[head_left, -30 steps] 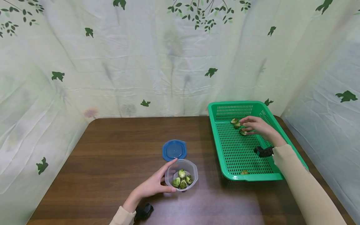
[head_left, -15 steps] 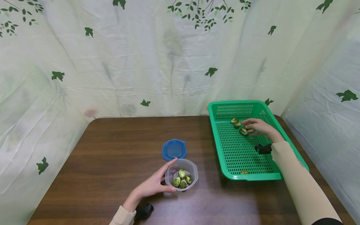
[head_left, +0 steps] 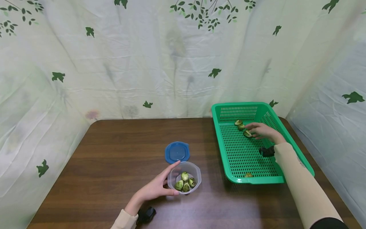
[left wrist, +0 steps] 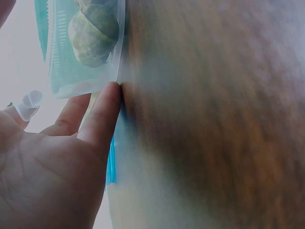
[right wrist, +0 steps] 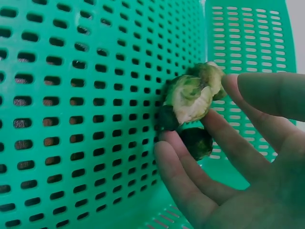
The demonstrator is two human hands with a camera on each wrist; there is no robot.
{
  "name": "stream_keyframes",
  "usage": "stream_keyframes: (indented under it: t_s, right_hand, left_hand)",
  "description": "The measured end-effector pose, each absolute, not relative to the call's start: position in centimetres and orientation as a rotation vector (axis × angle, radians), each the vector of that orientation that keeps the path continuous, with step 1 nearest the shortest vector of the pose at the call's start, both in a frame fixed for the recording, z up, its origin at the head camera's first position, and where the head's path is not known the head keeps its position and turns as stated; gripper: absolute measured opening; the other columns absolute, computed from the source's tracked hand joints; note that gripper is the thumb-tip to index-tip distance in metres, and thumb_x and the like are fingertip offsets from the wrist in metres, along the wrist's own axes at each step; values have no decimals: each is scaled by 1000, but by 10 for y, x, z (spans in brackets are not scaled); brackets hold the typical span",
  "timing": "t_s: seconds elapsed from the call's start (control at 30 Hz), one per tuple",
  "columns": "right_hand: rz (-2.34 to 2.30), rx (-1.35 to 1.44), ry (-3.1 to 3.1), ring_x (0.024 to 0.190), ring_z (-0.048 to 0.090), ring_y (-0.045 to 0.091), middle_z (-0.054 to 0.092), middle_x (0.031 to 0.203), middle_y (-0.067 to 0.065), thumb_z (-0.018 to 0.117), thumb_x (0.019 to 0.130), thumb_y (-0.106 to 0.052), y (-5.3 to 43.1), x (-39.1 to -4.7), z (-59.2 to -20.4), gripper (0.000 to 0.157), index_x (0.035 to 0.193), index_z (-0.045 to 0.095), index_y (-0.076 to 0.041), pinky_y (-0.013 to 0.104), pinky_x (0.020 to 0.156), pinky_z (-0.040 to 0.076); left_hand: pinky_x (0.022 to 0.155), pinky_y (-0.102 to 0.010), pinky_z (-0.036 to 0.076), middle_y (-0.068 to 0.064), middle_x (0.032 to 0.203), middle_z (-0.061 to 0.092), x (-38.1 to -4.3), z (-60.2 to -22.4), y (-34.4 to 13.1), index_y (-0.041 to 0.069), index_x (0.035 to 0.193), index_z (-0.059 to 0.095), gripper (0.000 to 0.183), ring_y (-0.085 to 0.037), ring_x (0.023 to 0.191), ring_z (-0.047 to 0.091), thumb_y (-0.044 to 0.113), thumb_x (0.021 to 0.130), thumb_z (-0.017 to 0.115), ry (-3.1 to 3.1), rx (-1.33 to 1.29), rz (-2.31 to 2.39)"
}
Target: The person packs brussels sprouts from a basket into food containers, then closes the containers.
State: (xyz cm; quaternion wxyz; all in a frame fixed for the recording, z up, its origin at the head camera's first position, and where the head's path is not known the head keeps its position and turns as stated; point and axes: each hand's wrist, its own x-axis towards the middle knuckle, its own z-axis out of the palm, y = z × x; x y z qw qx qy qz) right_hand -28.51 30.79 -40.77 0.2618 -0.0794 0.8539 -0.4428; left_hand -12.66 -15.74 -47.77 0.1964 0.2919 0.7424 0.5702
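Note:
My left hand point(head_left: 155, 187) holds a clear plastic container point(head_left: 197, 170) between thumb and fingers, near the table's front. Several Brussels sprouts point(head_left: 186, 187) lie inside it; the left wrist view shows one sprout point(left wrist: 94, 36) through the wall, with fingertips against the container's lower edge. My right hand point(head_left: 264, 131) is inside the green basket point(head_left: 223, 152), fingers spread and loosely bent around a few sprouts. In the right wrist view a pale, leafy Brussels sprout point(right wrist: 188, 101) lies among the fingertips, with a darker one point(right wrist: 198, 143) behind the fingers; the thumb stands apart from them.
A blue lid point(head_left: 177, 152) lies flat on the brown wooden table point(head_left: 128, 143), just behind the container. One more sprout point(head_left: 248, 175) sits near the basket's front wall. A patterned curtain point(head_left: 143, 63) hangs behind the table.
My right hand has drawn slightly down in the head view, and its fingers sit closer to the nearest sprout. My left hand and the container have stayed put.

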Motion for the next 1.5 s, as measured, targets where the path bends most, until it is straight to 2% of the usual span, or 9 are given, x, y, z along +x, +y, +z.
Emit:
stream_keyframes:
  t_s: [0.27,0.4,0.5,0.6,0.8,0.97,1.17,1.3,1.5]
  right_hand:
    - [-1110,-255,2331,120,40,49,24,145,35,37,101,-8,303,-285,-411,46,143,30,10,53,93,43]
    - [-1146,-262,2374,92,54,36,35,137,34,40,99,-3,301,-284,-411,43,138,36,13,46,79,48]
    - [-1173,-249,2417,70,50,25,44,127,32,41,95,1,300,-285,-412,41,134,42,14,42,69,44]
    - [-1170,-237,2455,67,49,23,47,123,31,42,92,4,300,-285,-412,41,131,46,15,41,67,42]
    - [-1222,-190,2475,84,55,28,45,129,32,44,92,4,300,-286,-412,39,129,48,13,45,75,48]
    - [-1284,-195,2464,97,55,31,47,128,31,48,95,-1,300,-286,-411,37,129,47,12,45,82,49]
    - [-1353,-225,2449,97,54,37,47,127,31,49,96,-3,299,-286,-405,35,127,45,10,42,77,49]
    - [-1361,-232,2445,102,53,40,45,130,29,49,97,-6,300,-287,-403,35,129,45,8,47,83,48]
    - [-1372,-266,2437,106,52,41,39,135,30,48,99,-10,295,-279,-395,36,131,44,5,48,87,46]
  left_hand:
    - [101,-42,39,-18,150,26,-126,-477,-157,11,153,16,94,-35,131,36,16,82,77,2079,824,1602]
    - [101,-42,38,-18,150,26,-126,-477,-157,12,153,15,94,-34,131,36,15,82,77,2077,820,1605]
    - [101,-43,38,-18,150,25,-126,-477,-157,12,153,15,94,-34,132,35,15,82,77,2076,818,1606]
    - [101,-43,38,-18,150,24,-126,-477,-157,12,153,15,94,-35,132,35,14,82,77,2077,813,1603]
    - [101,-40,39,-17,151,23,-125,-476,-157,13,153,16,94,-34,132,35,15,82,77,2084,801,1595]
    - [101,-39,39,-18,151,23,-125,-476,-158,12,153,15,94,-35,132,35,15,83,77,2080,807,1594]
    - [101,-39,38,-16,151,25,-125,-475,-158,14,153,15,94,-33,132,34,15,83,77,2080,791,1585]
    - [101,-40,38,-16,150,25,-125,-475,-157,13,154,15,94,-32,132,34,15,83,77,2079,791,1584]
    - [102,-33,38,-12,151,25,-125,-476,-158,15,154,14,96,-29,133,34,17,82,78,2096,778,1563]
